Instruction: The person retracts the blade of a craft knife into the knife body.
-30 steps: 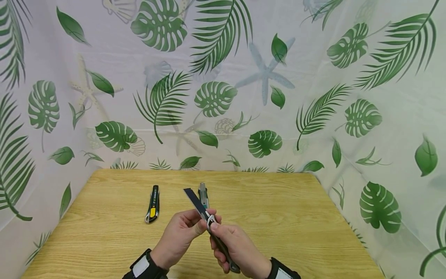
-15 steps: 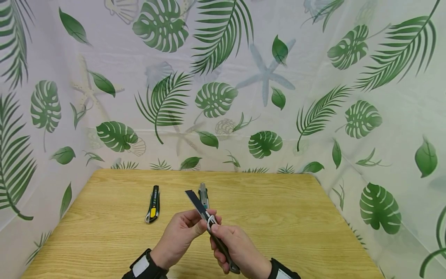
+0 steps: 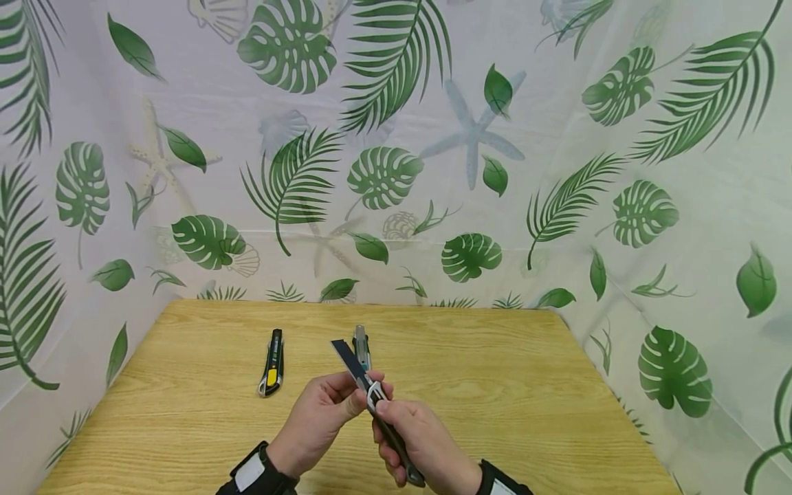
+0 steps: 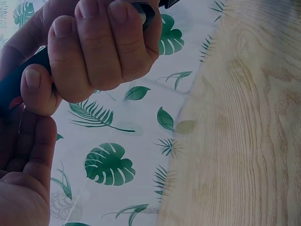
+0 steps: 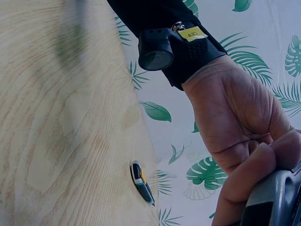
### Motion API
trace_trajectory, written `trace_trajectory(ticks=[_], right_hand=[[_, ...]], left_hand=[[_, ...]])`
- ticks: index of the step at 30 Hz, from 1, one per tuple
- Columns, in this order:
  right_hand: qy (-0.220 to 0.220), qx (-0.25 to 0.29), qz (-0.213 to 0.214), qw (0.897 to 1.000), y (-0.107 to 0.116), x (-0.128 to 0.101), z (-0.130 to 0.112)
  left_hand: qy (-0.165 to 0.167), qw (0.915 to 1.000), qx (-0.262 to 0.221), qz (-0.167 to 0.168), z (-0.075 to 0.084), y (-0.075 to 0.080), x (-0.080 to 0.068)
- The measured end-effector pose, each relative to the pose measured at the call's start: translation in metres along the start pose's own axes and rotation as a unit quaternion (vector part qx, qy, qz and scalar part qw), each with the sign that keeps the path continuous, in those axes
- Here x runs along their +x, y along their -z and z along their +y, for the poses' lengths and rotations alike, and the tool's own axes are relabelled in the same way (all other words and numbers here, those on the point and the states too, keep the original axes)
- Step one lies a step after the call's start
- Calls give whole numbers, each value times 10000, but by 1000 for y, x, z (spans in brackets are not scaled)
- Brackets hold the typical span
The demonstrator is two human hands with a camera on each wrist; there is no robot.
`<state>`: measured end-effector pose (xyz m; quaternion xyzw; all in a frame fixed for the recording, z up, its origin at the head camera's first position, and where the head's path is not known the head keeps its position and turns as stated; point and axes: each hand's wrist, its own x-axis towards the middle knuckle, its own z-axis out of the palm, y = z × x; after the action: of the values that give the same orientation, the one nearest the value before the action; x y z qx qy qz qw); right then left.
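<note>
In the head view my right hand [image 3: 427,440] grips the dark handle of a utility knife [image 3: 396,440], its thumb on the knife near the grey slider section. The fingers and thumb of my left hand [image 3: 322,416] pinch the front of that knife. A long dark blade [image 3: 348,357] sticks out beyond them, pointing up and left. The right hand's curled fingers [image 4: 99,52] wrap the handle in the left wrist view. At the lower right of the right wrist view, the knife's grey part [image 5: 277,197] shows beside fingers.
A black utility knife with a yellow slider [image 3: 270,364] lies on the wooden table [image 3: 495,371] to the left. A grey utility knife [image 3: 361,344] lies behind the held blade, partly hidden. A leaf-patterned curtain [image 3: 396,268] surrounds the table's back and sides.
The blade's tip has shifted slightly down and right, closer to the hands. Both hands keep their hold on the knife, and the knives on the table stay put.
</note>
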<state>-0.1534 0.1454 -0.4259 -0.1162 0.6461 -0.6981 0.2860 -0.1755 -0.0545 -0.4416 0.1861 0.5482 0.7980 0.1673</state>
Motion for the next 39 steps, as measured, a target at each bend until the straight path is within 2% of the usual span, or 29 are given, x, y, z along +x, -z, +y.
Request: trace_trajectory(ticks=[12,17,22,27,39], right_hand=[[19,-8,-88,10000,1,0,1],[49,191,-312,9993,1,0,2],[-117,452,-497,9977,3,1,3],[-194,411,-357,9983,2,1,4],[-67,276,-96,9996,-1,0,4]], left_hand=[[-38,10000,-3,10,1,0,-1],[-127,9999,59,69,2,1,-2],[-244,9995,68,170,4,3,-2],[-353,9993,-39,127,5,3,-2],[-411,9990,-113,93,4,4,-2]])
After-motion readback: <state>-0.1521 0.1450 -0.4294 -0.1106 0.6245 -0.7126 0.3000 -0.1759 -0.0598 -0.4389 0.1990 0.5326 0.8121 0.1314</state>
